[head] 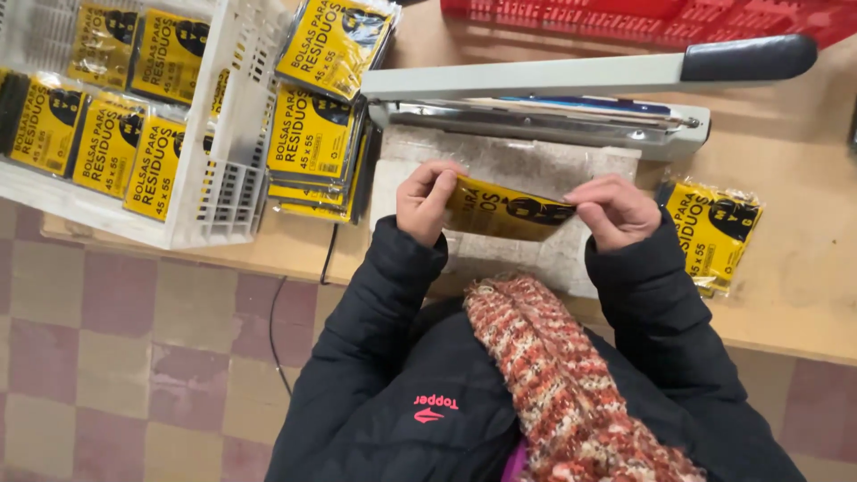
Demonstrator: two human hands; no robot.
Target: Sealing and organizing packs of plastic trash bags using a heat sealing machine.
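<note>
The yellow packet (504, 210) is a flat, glossy plastic pouch with black print and a dark round mark near its right end. It is held level and lengthwise, off the desk (803, 277), just in front of the heat sealer (544, 112), whose long arm stands raised above its base. The left hand (427, 201) pinches the packet's left end, thumb on the near face and fingers (437, 170) curled over the top edge. The right hand (614, 210) grips the right end the same way. The packet sags slightly in the middle, its near face tilted up towards the camera.
</note>
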